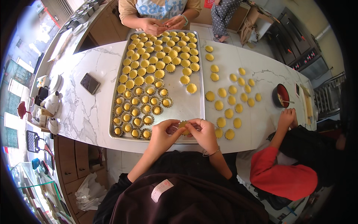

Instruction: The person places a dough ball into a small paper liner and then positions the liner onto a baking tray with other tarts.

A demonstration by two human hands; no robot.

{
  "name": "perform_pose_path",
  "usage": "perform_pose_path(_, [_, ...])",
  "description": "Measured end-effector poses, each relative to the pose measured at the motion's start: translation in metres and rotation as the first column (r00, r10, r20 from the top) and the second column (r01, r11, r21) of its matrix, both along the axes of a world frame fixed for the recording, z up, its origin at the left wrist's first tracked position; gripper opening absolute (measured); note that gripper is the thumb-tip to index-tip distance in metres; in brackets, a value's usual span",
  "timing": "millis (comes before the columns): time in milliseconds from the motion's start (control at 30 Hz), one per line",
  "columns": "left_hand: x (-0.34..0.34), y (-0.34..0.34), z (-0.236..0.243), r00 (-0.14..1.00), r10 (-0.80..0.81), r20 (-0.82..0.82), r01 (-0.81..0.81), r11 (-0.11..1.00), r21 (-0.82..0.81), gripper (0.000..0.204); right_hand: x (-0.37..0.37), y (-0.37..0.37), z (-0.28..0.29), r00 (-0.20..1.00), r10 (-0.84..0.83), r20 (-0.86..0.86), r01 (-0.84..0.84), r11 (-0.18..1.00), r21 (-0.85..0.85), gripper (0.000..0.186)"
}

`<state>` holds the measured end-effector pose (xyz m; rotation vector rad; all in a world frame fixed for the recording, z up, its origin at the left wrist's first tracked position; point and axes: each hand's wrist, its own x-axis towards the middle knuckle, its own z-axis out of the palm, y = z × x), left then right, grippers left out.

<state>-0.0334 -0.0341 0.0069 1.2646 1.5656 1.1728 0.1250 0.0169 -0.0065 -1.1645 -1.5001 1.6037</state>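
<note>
Both my hands hold one small fluted tart mould with yellow dough (183, 125) above the near edge of a metal baking tray (186, 108). My left hand (165, 131) grips its left side with thumb and fingers. My right hand (204, 135) pinches it from the right, thumb on the dough. At the tray's near left stand several moulds with round dough balls (137, 122) in them. Rows of dough-lined tart moulds (150, 68) fill its far part. Right of the tray, more yellow tart shells (231, 100) are spread over the marble-patterned table (100, 59).
A co-worker's hands (164, 26) work at the tray's far end. Another person in a red sleeve (283, 171) sits at the right, a hand near a dark bowl with a spoon (280, 95). A phone (90, 83) lies at the left. Cups (52, 102) stand farther left.
</note>
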Motion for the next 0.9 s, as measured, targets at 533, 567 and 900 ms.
perform_pose_path(533, [0.0023, -0.0014, -0.0019, 0.985, 0.026, -0.169, -0.017, 0.998, 0.056, 0.018, -0.0049, -0.0064, 0.0054, 0.992, -0.007, 0.129, -0.015, 0.985, 0.17, 0.017])
perform_pose_path(567, [0.0027, -0.0012, -0.0004, 0.979, 0.028, -0.2, -0.011, 0.996, 0.085, 0.017, -0.005, -0.0063, 0.0039, 0.991, -0.008, 0.131, -0.014, 0.986, 0.168, 0.017])
perform_pose_path(900, [0.0033, -0.0013, 0.0009, 0.962, 0.055, -0.266, -0.017, 0.989, 0.144, 0.017, -0.005, -0.0066, 0.0008, 0.992, -0.004, 0.123, -0.02, 0.981, 0.193, 0.017])
